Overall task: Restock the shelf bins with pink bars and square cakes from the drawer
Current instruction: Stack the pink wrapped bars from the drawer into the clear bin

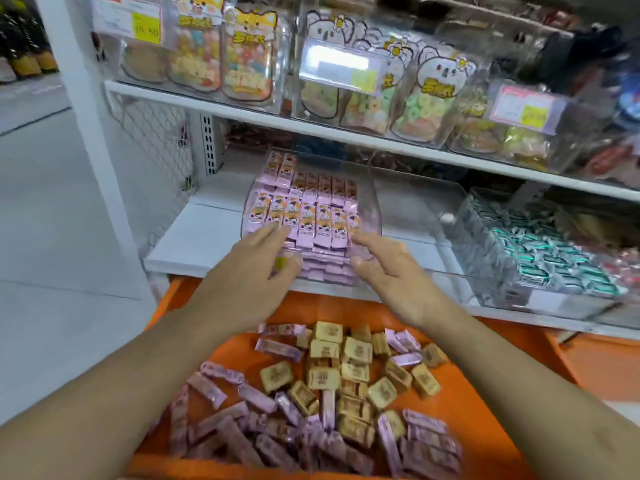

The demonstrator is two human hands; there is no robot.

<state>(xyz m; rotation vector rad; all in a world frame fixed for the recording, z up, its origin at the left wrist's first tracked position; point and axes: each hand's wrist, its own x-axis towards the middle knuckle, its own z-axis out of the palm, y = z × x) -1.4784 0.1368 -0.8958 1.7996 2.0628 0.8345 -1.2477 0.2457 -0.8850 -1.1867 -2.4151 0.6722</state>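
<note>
Both hands reached over the open orange drawer [491, 362] to the clear plastic bin [372, 199] on the white shelf [194, 244]. The left hand [258, 268] lay with fingers straight and slightly spread, its tips touching the front row of pink bars [304, 220] packed in that bin. The right hand [384, 263] was relaxed, fingers loosely extended, its tips at the right end of the same row; neither hand plainly pinched a bar.

The bars in the bin were slim, glossy foil-wrapped rectangles standing in neat, tight rows, with flatter stacks below them behind the transparent front wall. To the right, a second clear bin [467, 237] stood with smooth, curved walls, and past it a bin of crinkled teal and silver packets [554, 258].

In the smooth orange drawer below lay a loose heap: more pink bars [221, 427] scattered at the left and front, and tan square cakes [346, 368] in clear wrappers, blocky with stamped tops, piled at the middle and back.

The upper shelf held clear jars [246, 64] of pastel sweets with cartoon animal labels.
</note>
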